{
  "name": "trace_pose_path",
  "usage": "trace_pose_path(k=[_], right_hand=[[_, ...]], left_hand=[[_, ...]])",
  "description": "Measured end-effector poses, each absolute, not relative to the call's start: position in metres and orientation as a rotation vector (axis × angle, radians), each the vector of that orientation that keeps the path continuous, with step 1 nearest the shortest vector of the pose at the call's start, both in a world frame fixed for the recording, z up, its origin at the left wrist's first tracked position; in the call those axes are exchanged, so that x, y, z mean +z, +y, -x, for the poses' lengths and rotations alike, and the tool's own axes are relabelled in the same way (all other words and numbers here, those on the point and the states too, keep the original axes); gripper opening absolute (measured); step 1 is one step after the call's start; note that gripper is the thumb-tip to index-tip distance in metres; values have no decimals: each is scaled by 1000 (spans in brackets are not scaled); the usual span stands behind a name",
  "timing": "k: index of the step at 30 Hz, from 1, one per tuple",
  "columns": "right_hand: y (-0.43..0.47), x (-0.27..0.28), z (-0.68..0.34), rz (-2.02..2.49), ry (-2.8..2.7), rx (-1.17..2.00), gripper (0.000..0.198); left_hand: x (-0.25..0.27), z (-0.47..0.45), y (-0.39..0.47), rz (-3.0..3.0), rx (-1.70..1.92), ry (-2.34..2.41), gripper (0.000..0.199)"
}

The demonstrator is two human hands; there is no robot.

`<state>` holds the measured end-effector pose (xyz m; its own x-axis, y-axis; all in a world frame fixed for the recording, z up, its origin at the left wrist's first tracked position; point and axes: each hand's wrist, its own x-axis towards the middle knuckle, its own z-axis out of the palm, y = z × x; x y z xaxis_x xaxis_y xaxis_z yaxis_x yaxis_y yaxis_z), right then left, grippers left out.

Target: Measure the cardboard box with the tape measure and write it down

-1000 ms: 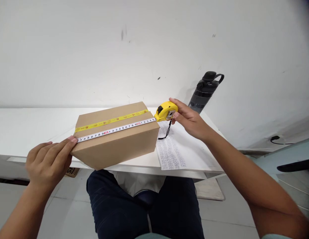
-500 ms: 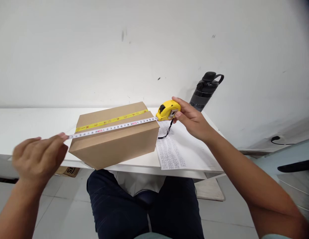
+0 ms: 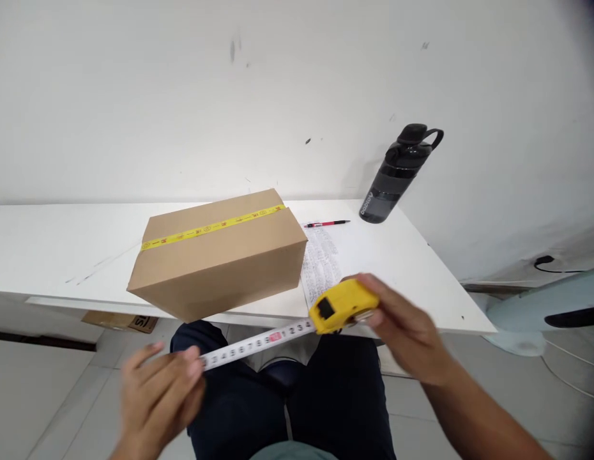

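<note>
My right hand grips the yellow case of a tape measure, held in front of the table edge above my lap. A stretch of white blade runs out of the case to the left. My left hand pinches the blade's far end between thumb and fingers; the tip itself is hidden. Beyond both hands, a closed cardboard box sealed with yellow printed tape sits on the white table, its near corner reaching past the front edge.
A sheet of handwritten paper lies partly beside the box, with a red and black pen at its top. A black water bottle stands near the wall. Under the table is another cardboard box.
Both hands have brought the tape measure off the box top, toward my body and lower. Less blade is out now. The pen and the bottle's base have come into sight.
</note>
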<state>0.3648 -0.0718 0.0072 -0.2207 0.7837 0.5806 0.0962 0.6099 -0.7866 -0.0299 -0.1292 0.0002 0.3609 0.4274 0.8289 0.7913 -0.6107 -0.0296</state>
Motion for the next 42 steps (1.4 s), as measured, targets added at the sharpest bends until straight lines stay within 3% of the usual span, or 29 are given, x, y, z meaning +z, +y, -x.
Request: trace_pose_path(k=[5,10,15,19,21,39,42], right_hand=[[-90,-29,-317,851,-1484,1118,41],[-104,-55,-289,795,-1191,1461,42],[-104,-63,-279,712,-989,1643,76],[-88,-60,-278,661,-957,1644,97],[-80,-58,-278,661,-953,1613,99],[-65,-64,-284,672,-961,1611,93],[-57,-60,-269,714,-874,1581,98]], left_hand=[[-26,-59,-105,2283,-1275,-871,30],[-44,-81,-109,2380,-1421,-839,27],[-69,-47,-116,2202,-1329,-1055,37],[-80,-7,-106,1836,-1488,-1366,75],[-80,6,-101,1744,-1610,-1528,82],[-73,13,-101,1712,-1572,-1767,85],[-71,-4,-82,1820,-1588,-1858,77]])
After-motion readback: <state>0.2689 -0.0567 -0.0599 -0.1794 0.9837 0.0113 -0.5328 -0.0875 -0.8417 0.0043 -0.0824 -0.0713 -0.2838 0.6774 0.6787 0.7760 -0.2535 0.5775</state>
